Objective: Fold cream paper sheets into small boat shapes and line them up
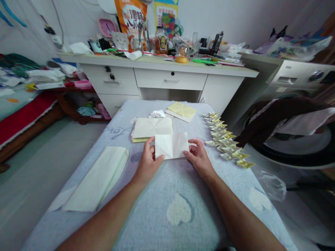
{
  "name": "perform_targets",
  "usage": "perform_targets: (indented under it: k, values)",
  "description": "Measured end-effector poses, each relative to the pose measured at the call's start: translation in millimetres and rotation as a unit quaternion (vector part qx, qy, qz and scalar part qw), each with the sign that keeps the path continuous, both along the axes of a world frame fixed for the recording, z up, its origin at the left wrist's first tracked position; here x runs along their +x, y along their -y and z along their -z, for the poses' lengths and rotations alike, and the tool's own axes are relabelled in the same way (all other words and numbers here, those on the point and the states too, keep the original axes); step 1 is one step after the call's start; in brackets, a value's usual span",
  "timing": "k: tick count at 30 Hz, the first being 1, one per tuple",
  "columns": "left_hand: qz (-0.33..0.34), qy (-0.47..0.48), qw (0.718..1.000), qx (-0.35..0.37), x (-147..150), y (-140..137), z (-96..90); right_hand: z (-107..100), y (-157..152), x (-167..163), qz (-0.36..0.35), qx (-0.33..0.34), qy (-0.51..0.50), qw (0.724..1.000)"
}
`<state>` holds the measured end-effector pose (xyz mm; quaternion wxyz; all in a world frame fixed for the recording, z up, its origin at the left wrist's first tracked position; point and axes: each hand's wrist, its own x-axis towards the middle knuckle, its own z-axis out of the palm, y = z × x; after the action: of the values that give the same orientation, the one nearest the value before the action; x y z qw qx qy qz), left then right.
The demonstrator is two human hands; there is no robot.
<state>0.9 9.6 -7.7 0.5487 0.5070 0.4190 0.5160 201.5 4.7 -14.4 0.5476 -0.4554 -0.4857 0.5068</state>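
Between my hands is a white sheet of paper (pixel 172 146), creased down its middle and held a little above the cloth-covered table. My left hand (pixel 149 158) pinches its left edge, thumb in front and fingers behind. On the opposite edge my right hand (pixel 199 157) grips it the same way. Just behind lies a stack of creased paper squares (pixel 153 127), white on top with yellow beneath. Farther back rest yellow and white sheets (pixel 181 110) and a crumpled white paper (pixel 157 114). Rows of small folded paper boats (pixel 226 139) stand to the right.
A folded pile of pale paper (pixel 96 177) lies at the table's left. Beyond the far edge stands a white desk (pixel 171 77) crowded with jars, bags and small items. A washing machine (pixel 290 83) with dark cloth hanging from its door is at the right.
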Motion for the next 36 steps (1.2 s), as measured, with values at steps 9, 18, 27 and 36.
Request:
perform_targets:
  k: [9, 18, 27, 36]
  values:
    - [0.023, 0.012, 0.999, 0.027, 3.3, 11.1, -9.7, -0.6, 1.8, -2.2, -0.018, 0.001, 0.032, 0.999]
    - [0.046, 0.022, 0.999, 0.007, 2.5, 14.2, -13.3, -7.0, 5.1, -7.4, -0.033, -0.011, -0.049, 0.998]
    - [0.031, 0.057, 0.996, -0.059, -2.7, 0.2, -4.2, -5.5, 7.4, -9.8, -0.05, -0.017, -0.056, 0.997]
    - [0.013, -0.002, 0.999, -0.038, -5.6, 0.8, 2.1, -10.3, 11.2, -8.5, -0.051, -0.037, -0.046, 0.997]
